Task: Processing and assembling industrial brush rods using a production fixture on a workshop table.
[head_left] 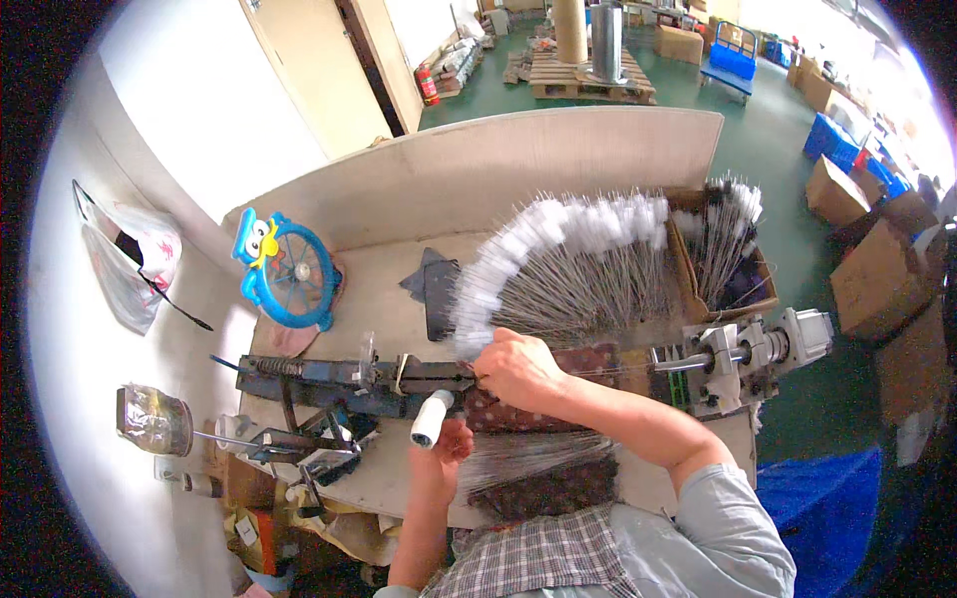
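My right hand (pixel 518 371) is closed at the clamp end of a long metal fixture (pixel 419 377), its fingertips pinched together. A thin metal wire (pixel 623 370) runs from the hand to the chuck (pixel 713 354) of a motorised spindle on the right; the pinched part is hidden. Below and left, my left hand (pixel 454 444) is curled against a white tube handle (pixel 432 419), which covers part of it. Behind my right hand, many white-tufted wire brushes (pixel 588 224) lie fanned out. Bare wires (pixel 533 458) rest on dark cloth in front.
A blue toy-shaped fan (pixel 294 269) stands at the left of the worktable, beside a dark flat object (pixel 441 299). A cardboard box (pixel 733 299) with dark-tipped brushes is at the back right. A raised board (pixel 478 154) borders the far edge. A lever mechanism (pixel 299 444) juts out at left.
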Demonstrator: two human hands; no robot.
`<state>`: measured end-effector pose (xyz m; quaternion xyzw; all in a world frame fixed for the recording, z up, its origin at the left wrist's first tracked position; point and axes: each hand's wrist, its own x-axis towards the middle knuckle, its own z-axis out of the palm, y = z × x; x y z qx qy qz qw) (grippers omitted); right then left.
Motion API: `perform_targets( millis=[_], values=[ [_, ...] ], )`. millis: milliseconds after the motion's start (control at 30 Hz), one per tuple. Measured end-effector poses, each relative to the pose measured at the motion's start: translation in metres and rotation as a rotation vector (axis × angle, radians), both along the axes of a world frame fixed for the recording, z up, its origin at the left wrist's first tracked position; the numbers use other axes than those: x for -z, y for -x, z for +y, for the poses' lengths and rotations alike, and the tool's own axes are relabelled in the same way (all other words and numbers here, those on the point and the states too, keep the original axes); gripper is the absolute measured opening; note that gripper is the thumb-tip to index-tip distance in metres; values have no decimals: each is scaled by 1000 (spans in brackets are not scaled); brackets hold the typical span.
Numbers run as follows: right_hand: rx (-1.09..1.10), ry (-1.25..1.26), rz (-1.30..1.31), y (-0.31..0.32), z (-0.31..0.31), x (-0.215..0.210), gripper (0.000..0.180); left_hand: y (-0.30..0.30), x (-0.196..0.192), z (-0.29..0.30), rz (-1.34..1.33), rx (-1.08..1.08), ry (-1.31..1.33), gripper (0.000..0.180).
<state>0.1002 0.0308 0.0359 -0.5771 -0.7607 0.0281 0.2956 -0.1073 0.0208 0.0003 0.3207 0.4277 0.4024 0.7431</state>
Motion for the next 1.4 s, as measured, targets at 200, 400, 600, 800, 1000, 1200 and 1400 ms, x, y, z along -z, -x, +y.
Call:
perform_targets(
  millis=[200,400,600,800,1000,1200,1400],
  values=[
    [62,67,-7,3,-2,-15,8,-30,17,14,508,296,-335,39],
    [14,-107,-23,-5,-25,-20,9,-33,22,21,685,350,-444,40],
    [-169,189,-204,-15,-82,16,30,-59,12,-3,60,88,-38,15],
    [128,-100,-12,-52,-32,50,16,-63,25,-4,522,214,-484,17],
    [260,-88,-96,-62,7,69,16,-38,31,8,720,357,-641,28],
    [364,-221,-69,-65,13,69,2,34,36,13,488,-6,-306,29],
    [391,8,-150,-61,28,85,5,95,50,16,341,-337,-20,21]
  ],
)
